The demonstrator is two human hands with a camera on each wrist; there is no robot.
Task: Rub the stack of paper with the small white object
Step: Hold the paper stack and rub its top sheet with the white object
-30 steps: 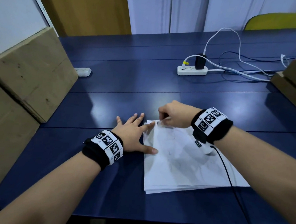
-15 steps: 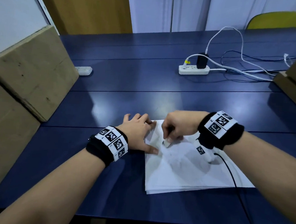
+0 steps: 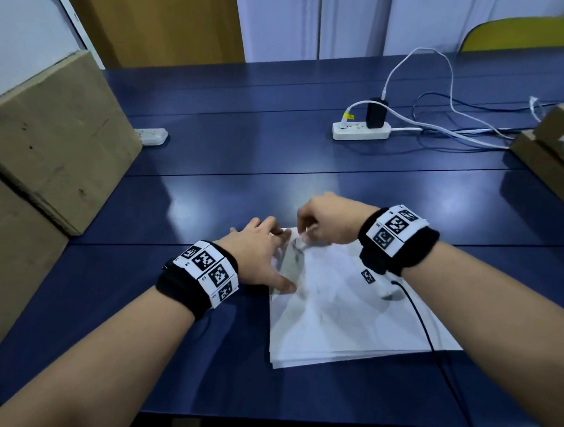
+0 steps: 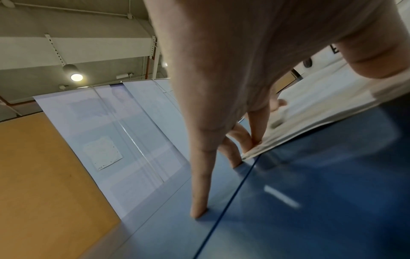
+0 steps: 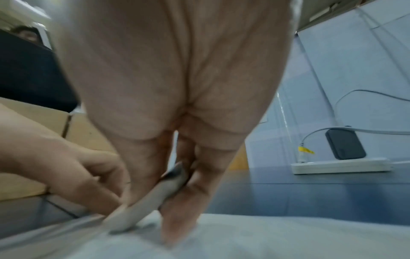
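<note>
A stack of white paper [image 3: 350,316] lies on the blue table, faint pencil marks on its top sheet. My right hand [image 3: 323,222] pinches the small white object [image 3: 302,244], an eraser, and presses its tip on the stack's far left corner. The right wrist view shows the eraser [image 5: 153,198] slanting down onto the paper [image 5: 266,236] between thumb and fingers. My left hand [image 3: 261,255] lies spread on the stack's left edge, thumb on the paper. In the left wrist view its straight fingers [image 4: 255,133] press the paper's corner [image 4: 310,122].
Cardboard boxes [image 3: 47,139] stand along the left. A white power strip [image 3: 361,130] with a black charger and cables sits at the back. More cartons [image 3: 555,147] are at the right edge. A black cable [image 3: 425,331] crosses the paper's right side.
The right hand slid toward me with the eraser half a second ago, then back to the stack's far left corner. The left hand stays on the left edge.
</note>
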